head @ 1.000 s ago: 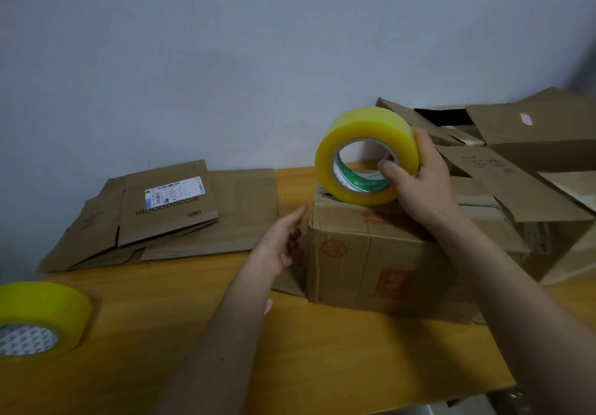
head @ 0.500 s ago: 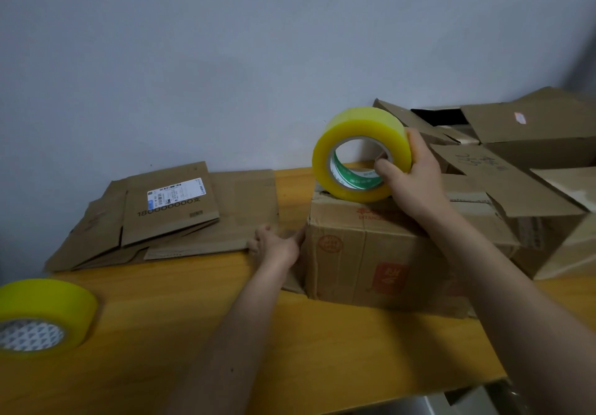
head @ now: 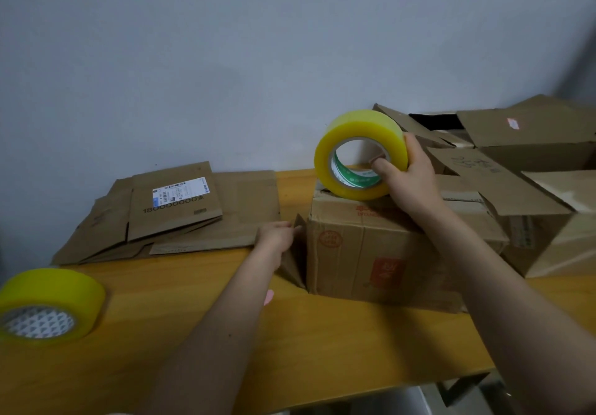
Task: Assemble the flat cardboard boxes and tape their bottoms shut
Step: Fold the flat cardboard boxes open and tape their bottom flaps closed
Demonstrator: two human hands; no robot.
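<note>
Fingers of the left hand (head: 277,234) have dropped from mid-air onto the box (head: 380,253) side flap, curled in a pinching grip. Right hand (head: 409,175) still clasps the tape roll (head: 358,153) on the box top (thumb through core). Taping looks imminent on the counter (head: 193,301).

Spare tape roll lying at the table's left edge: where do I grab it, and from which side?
Come from above. The spare tape roll lies flat on the table, core hole facing up, with bare wood around what shows of it. Drop the thumb into the core and wrap the fingers over the yellow outer wall, much as the right hand grips its tape roll. Its left side is cut off by the frame.
</note>
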